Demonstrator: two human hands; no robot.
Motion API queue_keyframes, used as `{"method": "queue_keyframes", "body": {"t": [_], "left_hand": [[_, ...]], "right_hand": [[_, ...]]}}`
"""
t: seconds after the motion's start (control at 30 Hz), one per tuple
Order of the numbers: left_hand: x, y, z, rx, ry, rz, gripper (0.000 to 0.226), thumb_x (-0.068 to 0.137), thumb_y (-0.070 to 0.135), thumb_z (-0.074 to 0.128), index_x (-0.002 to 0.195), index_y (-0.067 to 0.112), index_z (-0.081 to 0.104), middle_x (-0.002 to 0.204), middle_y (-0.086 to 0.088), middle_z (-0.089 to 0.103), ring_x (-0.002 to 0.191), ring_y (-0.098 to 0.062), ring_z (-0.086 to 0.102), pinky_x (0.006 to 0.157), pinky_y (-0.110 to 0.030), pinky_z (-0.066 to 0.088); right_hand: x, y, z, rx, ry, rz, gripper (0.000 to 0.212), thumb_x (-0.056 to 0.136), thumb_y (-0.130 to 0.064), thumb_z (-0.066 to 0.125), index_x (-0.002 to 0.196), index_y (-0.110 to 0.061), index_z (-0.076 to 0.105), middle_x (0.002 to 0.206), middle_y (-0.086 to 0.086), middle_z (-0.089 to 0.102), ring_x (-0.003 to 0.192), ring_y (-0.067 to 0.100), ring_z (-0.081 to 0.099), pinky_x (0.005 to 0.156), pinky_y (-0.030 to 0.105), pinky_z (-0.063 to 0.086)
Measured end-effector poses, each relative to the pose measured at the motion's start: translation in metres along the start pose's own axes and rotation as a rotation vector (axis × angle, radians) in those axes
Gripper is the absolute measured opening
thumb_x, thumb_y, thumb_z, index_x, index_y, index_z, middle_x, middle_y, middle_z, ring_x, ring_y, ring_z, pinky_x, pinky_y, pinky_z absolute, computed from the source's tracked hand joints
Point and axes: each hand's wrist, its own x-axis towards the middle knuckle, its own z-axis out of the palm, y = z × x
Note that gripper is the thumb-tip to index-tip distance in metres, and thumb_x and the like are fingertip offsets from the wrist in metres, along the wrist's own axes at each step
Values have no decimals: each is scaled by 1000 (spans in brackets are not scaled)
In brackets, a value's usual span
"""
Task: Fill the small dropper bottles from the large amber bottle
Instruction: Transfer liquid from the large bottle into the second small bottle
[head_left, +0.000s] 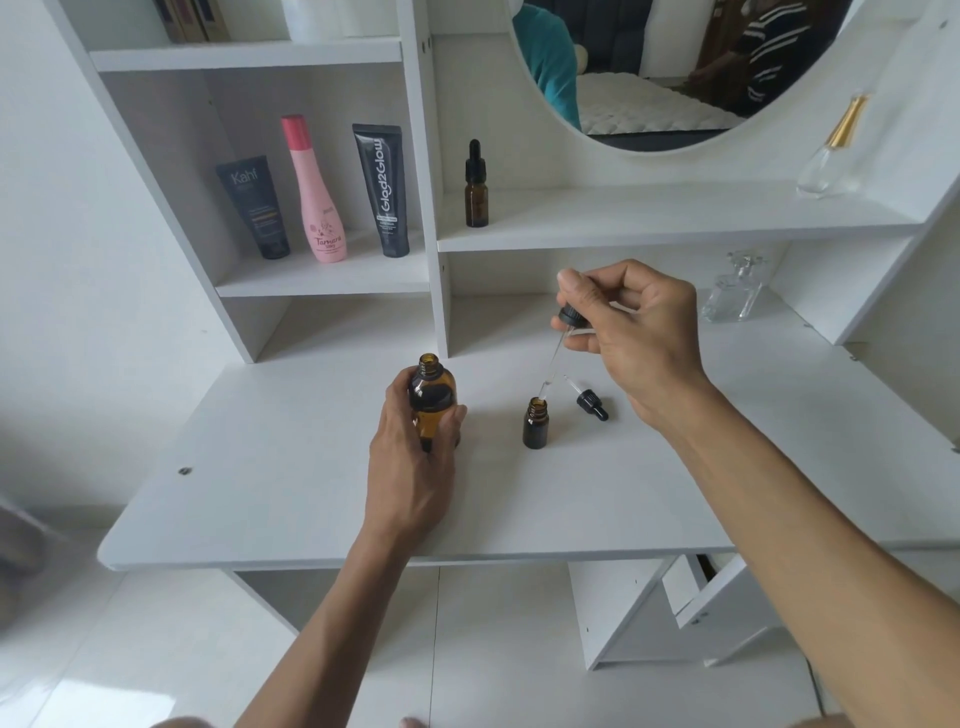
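steadying the large amber bottle (434, 402) upright on the desk (260, 493), my left hand (410, 467) wraps its body; just right, the open small dropper bottle (535, 423) stands directly beneath the pipette (553, 364), tilted down-left, its cap pinched by my right hand (628, 332); a capped bottle (476, 187) waits on the shelf behind

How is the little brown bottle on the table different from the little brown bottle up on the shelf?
The small bottle on the table is open, with no cap; the small bottle on the shelf wears its black dropper cap. The right hand holds a dropper with its tip at the table bottle's mouth; nothing touches the shelf bottle. Both are amber glass and stand upright.
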Motion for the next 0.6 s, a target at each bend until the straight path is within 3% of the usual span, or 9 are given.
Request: {"method": "queue_keyframes", "body": {"t": [0.37, 0.5, 0.6], "left_hand": [[1, -2, 0, -8, 0, 7, 47, 98, 30, 62, 140, 32, 40, 119, 9, 60, 98, -21, 64, 78, -19, 45], [1, -3, 1, -2, -2, 8, 47, 98, 31, 61, 138, 36, 38, 117, 11, 59, 97, -19, 64, 73, -8, 42], [1, -3, 0, -11, -3, 15, 47, 98, 31, 61, 138, 36, 39, 118, 9, 60, 98, -20, 65, 76, -13, 45]], "right_hand": [[-1, 1, 4, -38, -40, -10, 20, 88, -25, 77, 85, -6, 70, 82, 8, 74, 71, 20, 77, 65, 34, 62], [-1, 0, 5, -61, -50, -26, 21, 88, -24, 77, 83, -6, 70, 83, 9, 74, 70, 19, 77, 64, 35, 63], [0, 0, 5, -69, -55, -29, 20, 89, -24, 77, 81, -7, 69, 83, 9, 75, 70, 19, 77, 64, 35, 63]]}}
